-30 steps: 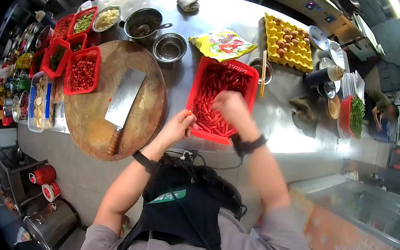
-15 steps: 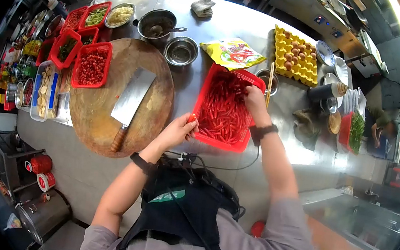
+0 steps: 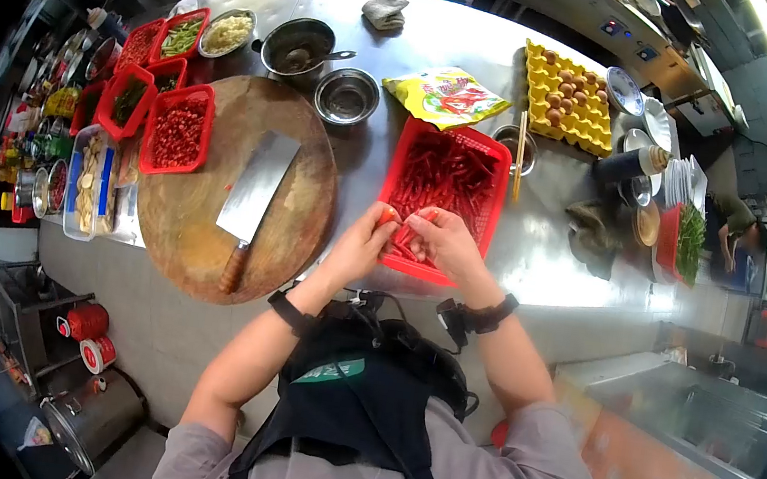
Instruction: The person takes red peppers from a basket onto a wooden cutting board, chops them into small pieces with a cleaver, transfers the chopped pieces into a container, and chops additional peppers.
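Note:
Both hands meet over the near end of a red plastic basket point(image 3: 494, 210) holding many red chillies point(image 3: 448, 179). My left hand point(image 3: 364, 242) is closed, with a bit of red chili point(image 3: 390, 213) showing at its fingertips. Close beside it, my right hand point(image 3: 448, 246) pinches another red chili point(image 3: 429, 214) between thumb and fingers. The fingertips nearly touch, and parts of what they hold are hidden. To the left, a cleaver point(image 3: 258, 188) with a wooden handle lies on a round chopping board point(image 3: 179, 224).
A yellow packet point(image 3: 445, 96) lies behind the basket. Chopsticks point(image 3: 520, 160) rest on a metal bowl to its right, with a yellow egg tray point(image 3: 541, 87) beyond. Red containers of chopped food point(image 3: 177, 130) stand left. A person point(image 3: 739, 226) is at far right.
My right hand has come out of the far right part of the basket toward me, meeting my left hand at the near end. My left hand has shifted slightly right.

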Motion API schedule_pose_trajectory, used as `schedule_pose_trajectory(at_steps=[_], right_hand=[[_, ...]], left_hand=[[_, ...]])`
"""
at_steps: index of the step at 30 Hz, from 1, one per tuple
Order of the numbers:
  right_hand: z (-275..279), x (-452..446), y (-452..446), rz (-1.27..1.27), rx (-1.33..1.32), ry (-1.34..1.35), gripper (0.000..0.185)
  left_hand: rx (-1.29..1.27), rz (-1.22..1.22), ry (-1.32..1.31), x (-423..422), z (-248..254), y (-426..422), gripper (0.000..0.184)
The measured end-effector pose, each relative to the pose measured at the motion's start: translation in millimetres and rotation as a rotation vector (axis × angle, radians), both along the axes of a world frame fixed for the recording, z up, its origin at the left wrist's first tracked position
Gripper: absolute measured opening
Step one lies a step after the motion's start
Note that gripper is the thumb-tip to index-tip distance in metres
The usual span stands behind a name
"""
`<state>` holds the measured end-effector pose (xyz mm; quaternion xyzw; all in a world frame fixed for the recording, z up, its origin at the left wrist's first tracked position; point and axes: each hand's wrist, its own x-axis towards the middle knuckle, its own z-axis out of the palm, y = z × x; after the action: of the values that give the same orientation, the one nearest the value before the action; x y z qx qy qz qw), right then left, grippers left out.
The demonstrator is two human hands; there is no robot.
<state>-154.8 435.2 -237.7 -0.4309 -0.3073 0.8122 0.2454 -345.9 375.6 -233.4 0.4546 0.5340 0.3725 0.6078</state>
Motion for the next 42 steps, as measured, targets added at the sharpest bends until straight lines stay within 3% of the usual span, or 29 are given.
schedule_pose_trajectory(at_steps=[1,2,4,8,11,12,14,15,16,20,22,23,25,27,29,30,32,35,37,40,41,42], right_hand=[[0.6,2.5,-1.8,-0.006,0.001,-0.002,0.007],[2.4,3.7,-3.9,-0.044,-0.09,0.098,0.008],[-2.6,6.8,-8.3,-0.062,-0.201,0.262,0.01],[-11.9,7.6,-19.0,-0.007,-0.32,0.527,0.009],[-12.0,1.7,-23.1,0.003,-0.318,0.426,0.01],[-10.1,-2.0,-24.1,0.001,-0.316,0.426,0.01],[-5.0,-7.8,-25.8,-0.06,-0.132,0.113,0.009],[-6.3,-6.5,-24.9,-0.06,-0.13,0.112,0.009],[-8.7,-5.0,-23.6,-0.014,0.039,-0.006,0.009],[2.3,-15.6,-22.7,-0.03,0.428,-0.236,0.013],[-14.4,-19.2,-21.1,0.023,0.549,-0.324,0.015],[-23.9,-19.6,-20.4,0.081,0.666,-0.411,0.017],[-6.6,-21.1,-15.4,0.114,0.671,-0.45,0.025],[-6.3,-13.7,4.9,0.348,0.514,-0.248,0.036],[-0.3,1.6,39.7,0.308,0.571,-0.436,0.037],[-33.7,14.7,62.9,0.177,1.094,-0.765,0.039],[-68.3,39.6,111.4,0.013,1.369,-0.974,0.025],[-97.7,52.4,146.5,0.155,1.137,-1.312,0.02],[-87.6,43.5,135.2,0.118,1.253,-1.161,0.018],[-53.4,10.2,89.2,0.21,1.188,-0.747,0.024],[-43.0,-4.8,71.6,0.234,1.144,-0.707,0.023],[-31.3,-20.3,55.0,0.302,0.852,-0.662,0.021]], left_hand=[[0.135,0.013,0.171,-0.8,2.0,-2.3,0.013],[0.137,0.008,0.17,-2.4,5.7,-3.5,0.013],[0.608,-0.081,0.224,-3.9,17.5,-6.2,0.03],[0.538,-0.168,0.239,-2.4,25.5,-11.7,0.041],[0.571,-0.164,0.242,-3.5,24.0,-12.1,0.042],[0.537,-0.11,0.225,-3.0,24.6,-11.5,0.035],[0.505,-0.059,0.208,-2.4,16.4,-8.6,0.027],[0.459,0.013,0.199,-2.2,0.8,-5.0,0.019],[0.413,0.084,0.19,-1.4,-5.5,-2.3,0.012],[0.211,-0.021,0.247,4.2,-12.8,-5.2,0.015],[-0.08,-0.058,0.152,10.1,-13.2,-4.4,0.017],[-0.08,-0.056,0.151,9.6,-12.5,-3.8,0.017],[-0.209,-0.028,-0.036,7.5,-10.9,-4.1,0.015],[-0.211,-0.01,-0.106,0.4,-18.4,-5.1,0.015],[-0.289,-0.063,-0.146,-10.4,-21.3,-3.1,0.015],[-0.291,-0.075,-0.168,-14.8,-16.2,-3.8,0.015],[-0.314,-0.02,-0.258,-17.3,-10.5,-5.0,0.013],[-0.337,0.037,-0.354,-31.9,-9.3,-11.0,0.011],[-0.275,-0.016,-0.381,-45.7,-11.6,-18.6,0.014],[-0.239,0.037,-0.248,-69.8,-4.1,-35.1,0.012],[-0.212,0.038,-0.16,-82.2,-1.3,-43.1,0.012],[-0.234,0.081,-0.109,-96.5,-1.8,-53.0,0.013]])
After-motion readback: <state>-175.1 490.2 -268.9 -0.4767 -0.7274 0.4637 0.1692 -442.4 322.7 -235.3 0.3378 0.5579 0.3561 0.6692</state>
